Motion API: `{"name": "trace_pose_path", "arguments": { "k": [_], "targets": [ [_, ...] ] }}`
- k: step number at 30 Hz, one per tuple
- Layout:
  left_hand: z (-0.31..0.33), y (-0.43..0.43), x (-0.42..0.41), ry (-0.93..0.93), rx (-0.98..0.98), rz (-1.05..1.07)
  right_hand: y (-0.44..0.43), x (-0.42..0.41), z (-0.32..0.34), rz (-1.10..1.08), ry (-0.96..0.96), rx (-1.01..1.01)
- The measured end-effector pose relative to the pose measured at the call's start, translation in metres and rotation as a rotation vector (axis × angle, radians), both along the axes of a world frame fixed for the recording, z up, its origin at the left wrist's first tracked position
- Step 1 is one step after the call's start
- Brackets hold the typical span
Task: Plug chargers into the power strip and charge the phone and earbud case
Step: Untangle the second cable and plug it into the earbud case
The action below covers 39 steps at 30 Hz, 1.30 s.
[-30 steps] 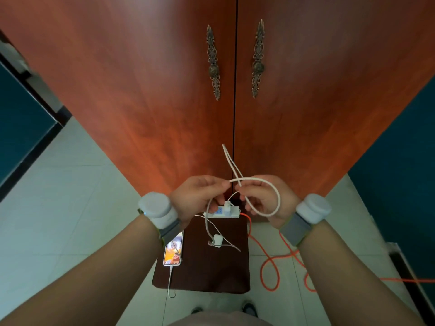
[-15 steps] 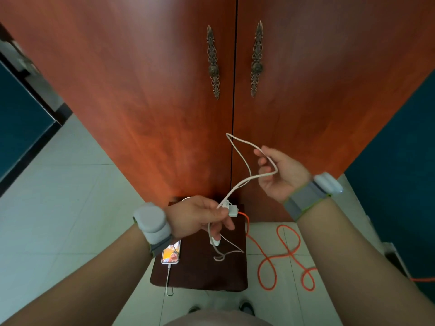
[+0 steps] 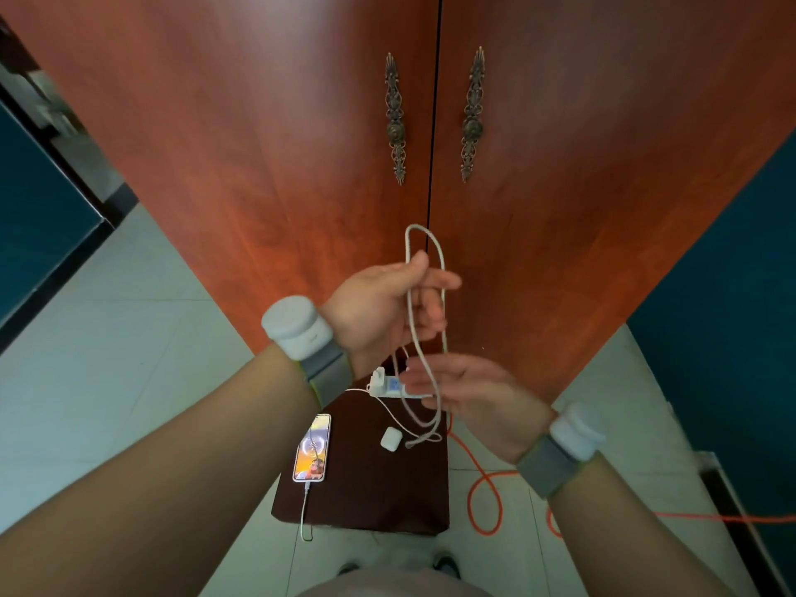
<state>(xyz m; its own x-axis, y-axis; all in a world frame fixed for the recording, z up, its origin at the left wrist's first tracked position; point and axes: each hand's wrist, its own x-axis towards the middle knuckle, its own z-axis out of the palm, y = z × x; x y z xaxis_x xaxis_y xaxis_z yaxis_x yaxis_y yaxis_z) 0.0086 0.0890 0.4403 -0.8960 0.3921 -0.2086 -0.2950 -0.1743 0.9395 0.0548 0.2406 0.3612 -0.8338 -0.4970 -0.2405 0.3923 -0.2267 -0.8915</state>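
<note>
Left hand [image 3: 379,303]: raised in front of the wooden doors [image 3: 301,165], fingers curled around a loop of the white cable [image 3: 415,329]; the loop stands up above the thumb.
Right hand [image 3: 465,389]: lower, just above the far edge of the stool, fingers spread wide and flat; the hanging cable passes in front of the palm, and I cannot tell if it touches.
Phone [image 3: 313,448]: lies on the left part of the dark stool [image 3: 379,489], screen lit, a thin cable in its near end. This part looks done.
Power strip [image 3: 394,387]: at the far edge of the stool, with one white charger [image 3: 378,377] standing in it.
Earbud case [image 3: 390,438]: on the stool, right of the phone; the cable end lies just beside it, but a connection is not clear.
Left to do: I judge the earbud case is not yet charging.
</note>
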Motion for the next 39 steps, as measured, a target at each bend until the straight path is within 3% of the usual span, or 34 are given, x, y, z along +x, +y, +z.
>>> {"name": "trace_pose_path", "arguments": {
  "k": [3,6,12,21,25,34,39],
  "targets": [
    [0.01,0.009,-0.01,0.0,-0.009,0.022,-0.002,0.01,-0.005,-0.007,0.158,0.236],
    [0.018,0.016,-0.019,0.005,-0.029,0.008,0.001,0.01,-0.001,-0.102,0.184,0.332],
    [0.011,0.014,-0.024,-0.048,-0.104,-0.083,0.017,-0.001,0.035,-0.291,0.166,0.041],
    [-0.031,0.009,0.005,-0.17,-0.097,-0.357,0.031,-0.032,0.085,-0.327,0.066,-0.344],
    [-0.047,0.008,0.02,-0.126,-0.145,-0.434,0.035,-0.043,0.089,-0.385,0.022,-0.365],
    [-0.067,-0.03,0.019,0.028,-0.516,-0.293,0.084,-0.06,0.086,-0.619,-0.032,-0.44],
    [-0.054,-0.029,0.016,0.018,-0.414,-0.227,0.093,-0.064,0.061,-0.637,-0.095,-0.306]
  ]
}}
